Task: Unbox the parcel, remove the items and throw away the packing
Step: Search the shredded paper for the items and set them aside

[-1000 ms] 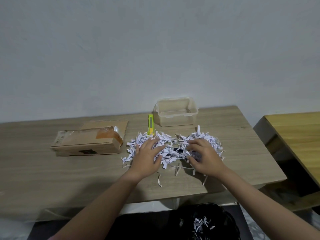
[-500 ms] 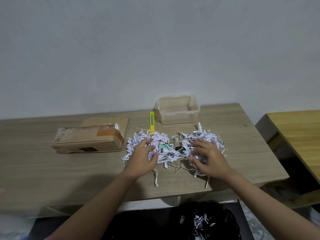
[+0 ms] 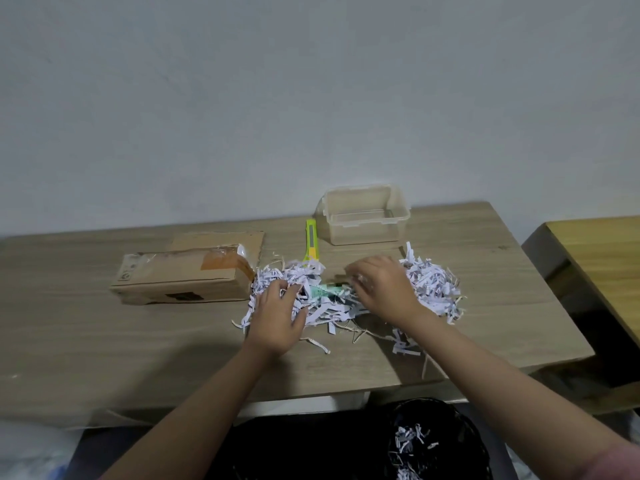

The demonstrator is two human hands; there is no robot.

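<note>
On the wooden worktop (image 3: 104, 341), near its front edge, lies a heap of white shredded paper (image 3: 433, 285) with both hands working in it. The left hand (image 3: 277, 317) rests palm down on the left part of the heap, its fingers curled into the strips and gathering a clump of them. The right hand (image 3: 381, 292) lies on the middle of the heap, fingers bent down into the shreds; whether they pinch anything I cannot tell, since the fingertips are hidden. Between the two hands a pale green item (image 3: 323, 290) shows through the paper, partly buried, with something dark beside it. Loose strips trail onto the worktop in front of the heap.

Left of the heap, touching its edge, the cardboard parcel box (image 3: 180, 278) lies on its side with orange tape on its top. A yellow-green utility knife (image 3: 311, 242) lies behind the heap, its near end under the shreds. Just beside the knife, to its right, stands a clear plastic container (image 3: 363, 214). Below the worktop's front edge, a black bin bag (image 3: 450, 441) holds some shredded paper.
</note>
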